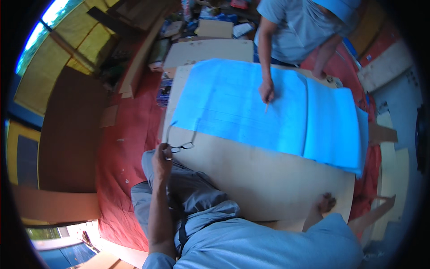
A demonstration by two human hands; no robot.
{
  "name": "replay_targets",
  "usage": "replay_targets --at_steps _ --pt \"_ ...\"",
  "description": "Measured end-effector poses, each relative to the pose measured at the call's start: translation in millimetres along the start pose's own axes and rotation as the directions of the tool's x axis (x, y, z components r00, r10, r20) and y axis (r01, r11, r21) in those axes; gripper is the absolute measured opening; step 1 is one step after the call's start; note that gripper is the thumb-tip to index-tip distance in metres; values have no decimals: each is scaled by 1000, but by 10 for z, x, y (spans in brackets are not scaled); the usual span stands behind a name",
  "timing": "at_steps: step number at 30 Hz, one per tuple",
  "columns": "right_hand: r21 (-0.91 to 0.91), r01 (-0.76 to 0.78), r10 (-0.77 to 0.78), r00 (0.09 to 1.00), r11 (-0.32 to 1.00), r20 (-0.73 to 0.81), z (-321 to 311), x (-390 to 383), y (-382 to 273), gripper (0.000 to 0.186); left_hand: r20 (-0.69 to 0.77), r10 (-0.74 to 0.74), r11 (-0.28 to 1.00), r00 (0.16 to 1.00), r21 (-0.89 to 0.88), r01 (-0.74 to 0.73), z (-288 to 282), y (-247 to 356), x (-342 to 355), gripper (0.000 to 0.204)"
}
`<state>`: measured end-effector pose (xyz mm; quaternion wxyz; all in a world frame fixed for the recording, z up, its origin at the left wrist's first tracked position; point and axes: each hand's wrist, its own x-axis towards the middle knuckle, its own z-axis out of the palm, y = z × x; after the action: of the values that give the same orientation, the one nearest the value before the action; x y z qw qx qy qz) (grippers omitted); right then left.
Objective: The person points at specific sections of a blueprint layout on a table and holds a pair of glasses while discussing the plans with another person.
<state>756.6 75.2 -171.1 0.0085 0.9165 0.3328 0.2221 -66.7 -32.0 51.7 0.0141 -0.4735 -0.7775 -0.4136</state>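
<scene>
My left hand [162, 162] is closed around a pair of eyeglasses [182, 147], whose temples stick up over the near left edge of the large pale board [251, 177]. A small pale stub also shows at its fingers, too small to name. My right hand [326, 203] rests on the board's near right part, fingers slightly apart and holding nothing I can see. Across the board lies a large bright blue sheet [242, 103] with faint lines, folded over at its right. A co-worker's hand [266, 91] points a thin pencil-like stick [267, 108] down at the sheet.
The co-worker [295, 36] leans in from the far side. Red sheeting [125, 170] covers the floor. Cluttered goods and boards [215, 28] lie beyond the board. A brown panel [67, 130] stands at left; wooden strips [380, 134] jut out at right.
</scene>
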Motion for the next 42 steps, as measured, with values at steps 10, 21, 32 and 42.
replay_targets --at_steps 10,21,32,42 --pt "119 -130 115 985 984 126 -492 -125 -205 77 62 -48 970 997 241 31 -119 75 -186 18" --pt "104 -111 100 989 988 108 -520 -150 -177 75 25 -180 966 983 193 172 -141 71 -210 21" --pt "124 -96 97 995 988 3 -497 -96 -275 72 57 -225 951 973 230 206 -144 45 -221 21" --pt "76 -67 71 996 995 -58 -316 -122 -151 70 45 -164 967 985 203 152 -153 36 -241 20"
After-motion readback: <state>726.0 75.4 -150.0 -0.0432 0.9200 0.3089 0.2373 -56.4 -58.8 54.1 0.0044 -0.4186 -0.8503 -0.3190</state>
